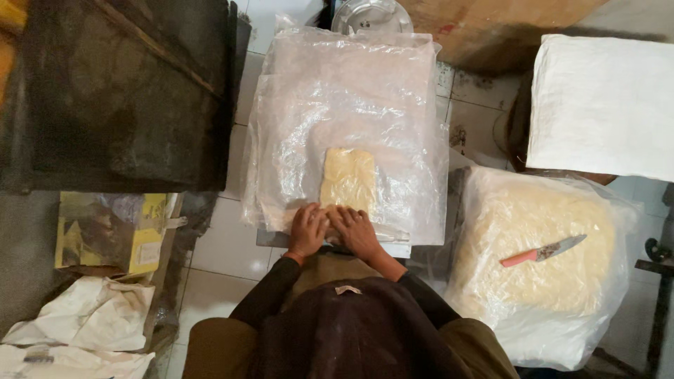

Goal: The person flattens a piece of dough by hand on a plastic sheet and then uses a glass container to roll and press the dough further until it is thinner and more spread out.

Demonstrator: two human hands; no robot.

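**Both hands press at the near end of a dough slab**

The left hand (307, 230) and right hand (357, 229) lie side by side, thumbs nearly touching, at the near edge of a board (400, 249) covered with clear plastic sheets (351, 105). The fingers of both are spread fairly flat and point away from the body; they grip nothing, only rest palm-down on the plastic and on the near end of the dough (348, 179). Whether the fingertips lie over or under a top layer of film, I cannot tell.

The dough is a pale yellow, roughly rectangular slab, lying lengthwise near the middle of the board, closer to its near edge than its far one.

To the right, on the tiled floor (217, 245), sits a big plastic bag (554, 330) holding a large pale mass, and a knife (544, 250) with a pink handle lies on top of it. Beyond that is a white cloth-covered block (604, 98). To the left stands a dark metal tray (119, 91), with a yellow box (112, 231) and crumpled white paper (84, 316) nearer the person
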